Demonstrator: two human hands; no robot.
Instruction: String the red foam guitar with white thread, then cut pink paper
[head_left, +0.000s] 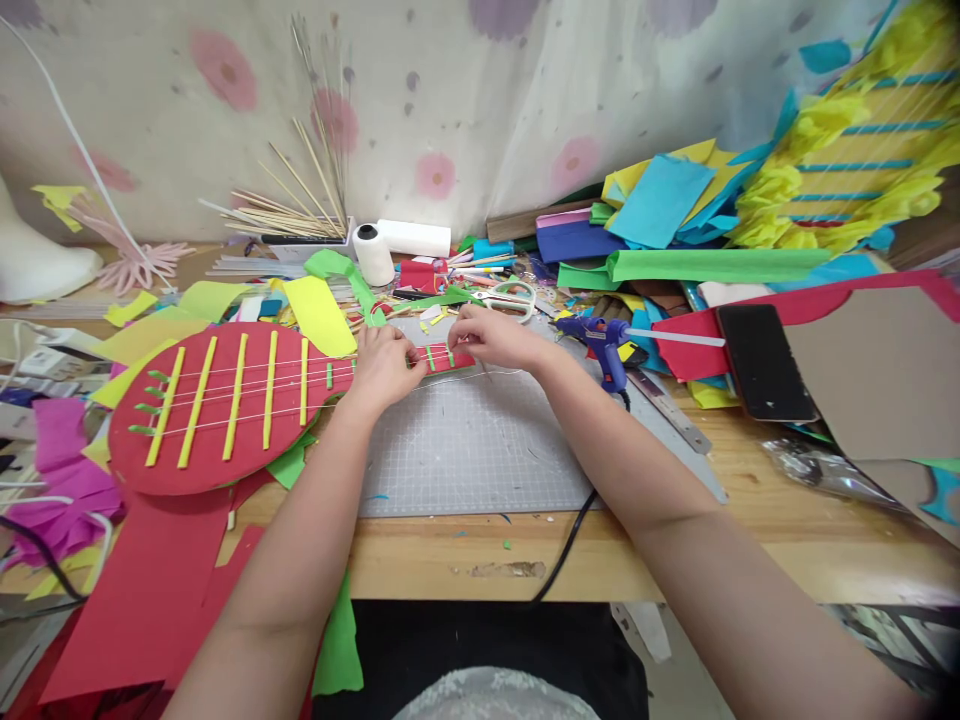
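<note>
Low, close grips on both sides, as I read them from my end: the left hand [384, 366] lies over the neck, thumb and fingers drawn nearly together, while the right hand [491, 338] has its fingertips bunched near the neck's far end. Whether either pinches a strand, I cannot tell; the fingers hide it.

Beneath everything is a pale wooden table [420, 560], and on it a grey gridded cutting mat [480, 450]. To the mat's left lies a red, oval-bodied toy guitar [216, 400], face up on coloured sheets, its narrow neck reaching right across the mat's far part. I'd judge it light and fairly stiff, probably card under a felt-like skin, so it could slide or swing at a small push. For moving it, I'd support the broad body from below by its edges; the slim neck looks the likelier part to bend.

A blue glue gun [607, 350] stands just right of the mat.

Five yellow strips [271, 390] cross the body, apparently stuck on; I'd keep fingers off them. Short green pegs [147, 408] sit at the left end, small enough to knock loose. Thinnest of all, the white strings [255, 411] look easily snagged: fingertips only, gentle tension.
</note>
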